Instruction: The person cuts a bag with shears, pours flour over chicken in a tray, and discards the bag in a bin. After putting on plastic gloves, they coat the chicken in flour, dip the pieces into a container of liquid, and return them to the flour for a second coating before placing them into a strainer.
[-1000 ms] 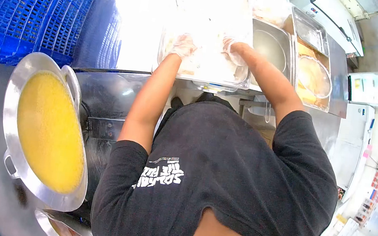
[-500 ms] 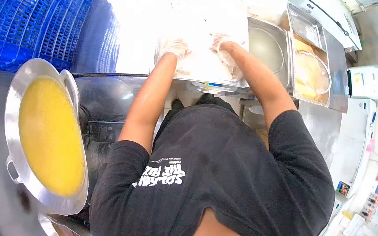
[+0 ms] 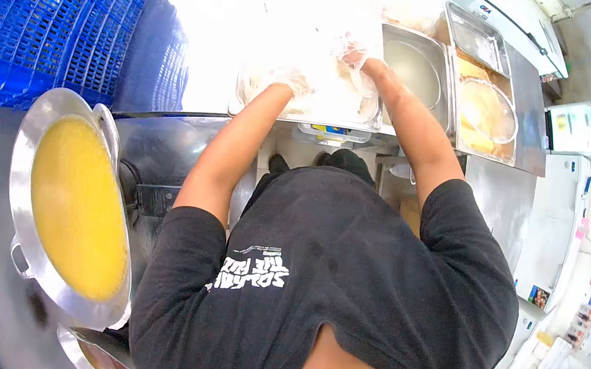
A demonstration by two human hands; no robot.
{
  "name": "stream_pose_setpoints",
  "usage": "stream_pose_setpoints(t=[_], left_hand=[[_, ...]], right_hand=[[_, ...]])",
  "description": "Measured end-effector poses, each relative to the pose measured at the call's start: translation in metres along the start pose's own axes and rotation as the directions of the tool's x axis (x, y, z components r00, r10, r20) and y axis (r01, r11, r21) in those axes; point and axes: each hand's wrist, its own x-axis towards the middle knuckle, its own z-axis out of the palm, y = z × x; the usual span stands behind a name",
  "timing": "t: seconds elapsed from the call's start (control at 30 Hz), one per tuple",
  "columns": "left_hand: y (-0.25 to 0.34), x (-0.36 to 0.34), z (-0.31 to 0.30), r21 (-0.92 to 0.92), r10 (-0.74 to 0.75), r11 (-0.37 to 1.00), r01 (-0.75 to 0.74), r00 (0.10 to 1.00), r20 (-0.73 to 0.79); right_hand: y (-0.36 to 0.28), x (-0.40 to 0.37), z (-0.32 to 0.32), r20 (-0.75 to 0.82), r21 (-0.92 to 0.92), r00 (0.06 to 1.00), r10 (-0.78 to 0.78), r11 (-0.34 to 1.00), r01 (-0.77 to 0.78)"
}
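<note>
My left hand (image 3: 292, 82) is low in the metal tray (image 3: 379, 113), touching the white stuff (image 3: 316, 36) near the edge closest to me. My right hand (image 3: 353, 55) is in the same tray, a little farther forward, and touches this stuff also. The glare is strong, so I cannot tell if the fingers of either hand are apart, together or closed on something. A thin, wrinkled, see-through layer covers my right hand. The tray is rectangular and lies on the shiny bench (image 3: 215, 30). Just beside it is a smooth metal pan (image 3: 408, 68) with rounded corners.
</note>
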Motion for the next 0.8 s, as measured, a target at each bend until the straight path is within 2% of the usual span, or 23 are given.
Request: stream_pose_setpoints(t=[0.07, 0.13, 0.23, 0.27, 0.37, 0.43, 0.47, 0.57, 0.63, 0.67, 0.73, 0.77, 0.8], left_hand=[[-0.005, 0.003, 0.008, 0.038, 0.039, 0.998, -0.047, 0.981, 0.193], [-0.01, 0.009, 0.006, 0.072, 0.062, 0.993, -0.095, 0.925, 0.375], [-0.001, -0.001, -0.023, -0.142, -0.131, 0.977, 0.16, 0.972, 0.194], [0.003, -0.002, -0.036, -0.074, -0.159, 0.982, 0.172, 0.975, 0.155], [0.018, 0.004, -0.072, 0.084, -0.203, 0.976, 0.203, 0.979, -0.007], [0.027, 0.017, -0.095, 0.125, -0.195, 0.968, 0.219, 0.965, -0.176], [0.034, 0.024, -0.108, 0.096, -0.224, 0.964, 0.246, 0.954, -0.199], [0.062, 0.03, -0.145, 0.041, -0.332, 0.936, 0.349, 0.917, -0.219], [0.064, 0.041, -0.157, 0.059, -0.412, 0.9, 0.432, 0.887, -0.206], [0.063, 0.04, -0.151, -0.011, -0.431, 0.895, 0.446, 0.859, -0.277], [0.054, 0.043, -0.135, -0.154, -0.467, 0.882, 0.446, 0.778, -0.421], [0.058, 0.046, -0.134, -0.567, -0.522, 0.802, 0.186, 0.68, -0.515], [0.066, 0.049, -0.132, -0.811, -0.614, 0.559, -0.172, 0.572, -0.544]], right_hand=[[-0.017, -0.006, -0.014, 0.082, 0.046, 0.994, -0.071, 0.997, 0.067], [-0.042, -0.009, -0.038, 0.187, 0.094, 0.982, 0.01, 0.995, -0.028], [-0.043, -0.002, -0.047, 0.287, 0.123, 0.954, 0.085, 0.985, -0.125], [-0.04, -0.001, -0.045, 0.313, 0.13, 0.944, 0.105, 0.98, -0.152], [-0.053, -0.01, -0.074, 0.095, 0.129, 0.987, 0.133, 0.981, -0.144], [-0.054, -0.012, -0.07, -0.216, 0.124, 0.969, 0.118, 0.988, -0.093], [-0.052, -0.012, -0.068, -0.363, 0.113, 0.926, 0.106, 0.991, -0.069], [-0.068, -0.018, -0.123, 0.021, 0.255, 0.995, 0.1, 0.961, -0.102], [-0.069, -0.014, -0.125, -0.014, 0.169, 0.99, 0.138, 0.976, -0.134], [-0.071, -0.016, -0.123, -0.03, 0.132, 0.986, 0.161, 0.979, -0.156], [-0.045, 0.004, -0.089, -0.186, 0.092, 0.975, 0.117, 0.991, -0.101], [-0.035, 0.013, -0.079, -0.265, 0.066, 0.96, 0.091, 0.995, -0.076], [-0.041, 0.012, -0.088, -0.316, 0.09, 0.941, 0.122, 0.991, -0.099]])
